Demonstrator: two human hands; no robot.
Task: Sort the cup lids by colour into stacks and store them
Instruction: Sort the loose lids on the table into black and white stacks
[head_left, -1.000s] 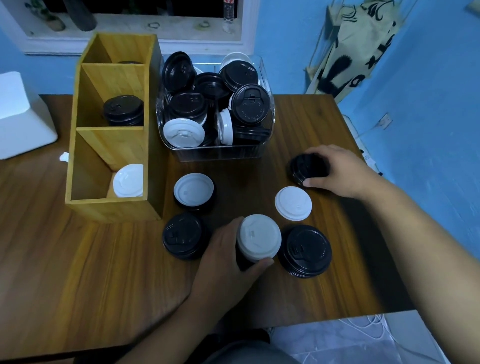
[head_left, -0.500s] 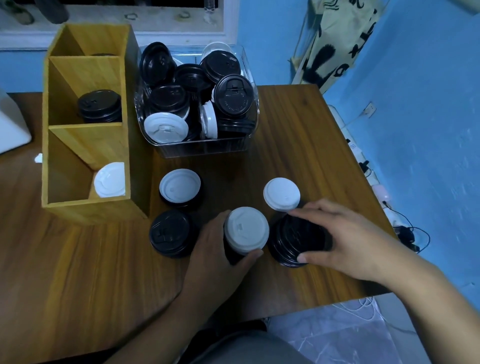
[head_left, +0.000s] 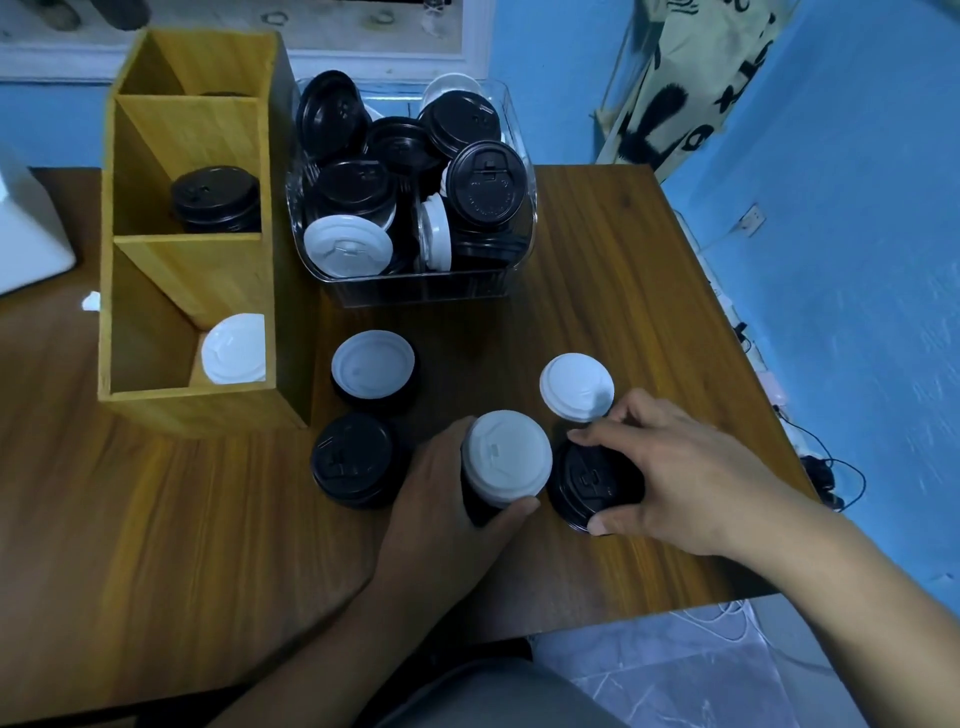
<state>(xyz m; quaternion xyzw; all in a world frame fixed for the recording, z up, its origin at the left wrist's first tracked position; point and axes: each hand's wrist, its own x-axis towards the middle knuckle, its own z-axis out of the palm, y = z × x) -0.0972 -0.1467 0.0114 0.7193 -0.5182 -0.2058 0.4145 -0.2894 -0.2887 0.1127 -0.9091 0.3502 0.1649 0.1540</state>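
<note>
My left hand (head_left: 441, 499) grips a stack of lids with a white lid (head_left: 506, 457) on top, at the table's front middle. Right of it, my right hand (head_left: 670, 467) grips a black lid stack (head_left: 587, 483) from above with curled fingers. A single white lid (head_left: 575, 387) lies just behind that. Further left stand a black lid stack (head_left: 356, 460) and a white-topped stack (head_left: 373, 366). The wooden organizer (head_left: 150, 312) holds black lids (head_left: 215, 200) in its middle compartment and white lids (head_left: 234, 349) in the front one.
A clear plastic bin (head_left: 415, 288) heaped with mixed black and white lids stands behind the stacks. A white object (head_left: 26, 239) sits at the left edge. The table's right edge (head_left: 727, 322) drops off to cables on the floor beside a blue wall.
My right hand carried a black lid from the table's right side and set it on the black stack at the front. My left hand has stayed on its white-topped stack.
</note>
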